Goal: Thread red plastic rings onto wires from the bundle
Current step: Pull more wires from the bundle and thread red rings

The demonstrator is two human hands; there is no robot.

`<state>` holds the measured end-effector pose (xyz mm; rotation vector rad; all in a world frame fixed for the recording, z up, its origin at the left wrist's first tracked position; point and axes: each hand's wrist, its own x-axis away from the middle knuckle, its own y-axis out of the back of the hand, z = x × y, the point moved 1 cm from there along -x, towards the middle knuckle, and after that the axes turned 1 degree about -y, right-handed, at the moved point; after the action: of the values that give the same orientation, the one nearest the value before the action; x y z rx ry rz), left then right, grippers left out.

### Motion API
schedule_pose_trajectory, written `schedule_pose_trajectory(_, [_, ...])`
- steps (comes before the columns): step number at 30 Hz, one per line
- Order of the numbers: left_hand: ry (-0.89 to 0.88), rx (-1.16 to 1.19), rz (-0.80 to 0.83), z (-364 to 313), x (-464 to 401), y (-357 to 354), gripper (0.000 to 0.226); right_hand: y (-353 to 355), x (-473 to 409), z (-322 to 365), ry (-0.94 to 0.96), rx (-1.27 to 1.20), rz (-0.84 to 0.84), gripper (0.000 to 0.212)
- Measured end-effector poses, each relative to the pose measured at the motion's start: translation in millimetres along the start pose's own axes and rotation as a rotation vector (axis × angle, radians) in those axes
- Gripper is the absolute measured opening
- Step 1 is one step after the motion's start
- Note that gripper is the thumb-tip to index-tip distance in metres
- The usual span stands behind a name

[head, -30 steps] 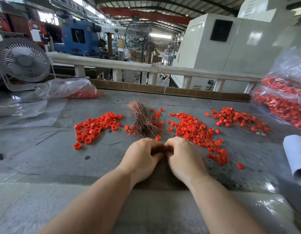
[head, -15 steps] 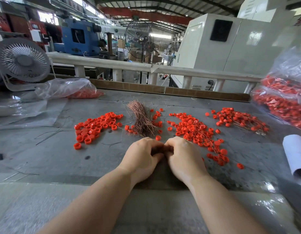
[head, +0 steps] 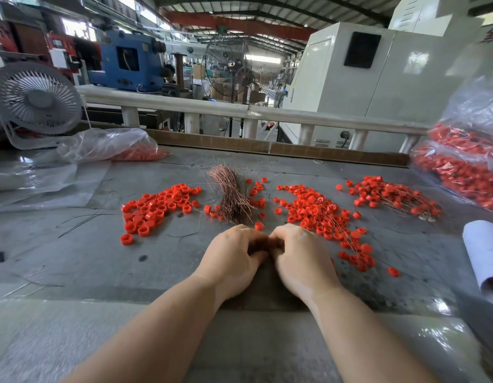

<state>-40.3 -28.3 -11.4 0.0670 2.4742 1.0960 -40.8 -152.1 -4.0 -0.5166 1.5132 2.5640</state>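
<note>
Centre frame, left hand and right hand meet, fingers curled inward, contents hidden; unseen wire could miss its ring.

L hand & R hand curled together, wire bundle beyond, red rings scattered

There is one view only, from a wide-angle camera on the person's head. It looks forward and down across the grey table, with both forearms running up from the bottom edge to the left hand and right hand near the middle, close under the lens. Beyond the table's far edge it takes in the rail and the factory hall. Straight lines bow towards the frame edges.
</note>
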Motion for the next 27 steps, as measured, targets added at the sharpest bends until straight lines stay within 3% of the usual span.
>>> schedule_pose_trajectory(12, [-0.011, -0.019, -0.006, 2, 0, -1, 0.027, -3, -1, -2, -0.001, -0.003, -0.008, 0.02])
schedule_pose_trajectory(19, [0.016, -0.05, -0.044, 6, -2, -2, 0.034, -6, -5, -4, 0.087, 0.02, -0.062, 0.032])
schedule_pose_trajectory(27, [0.002, -0.029, -0.038, 4, -1, -2, 0.024, -15, -13, -1, 0.144, 0.128, 0.144, 0.055])
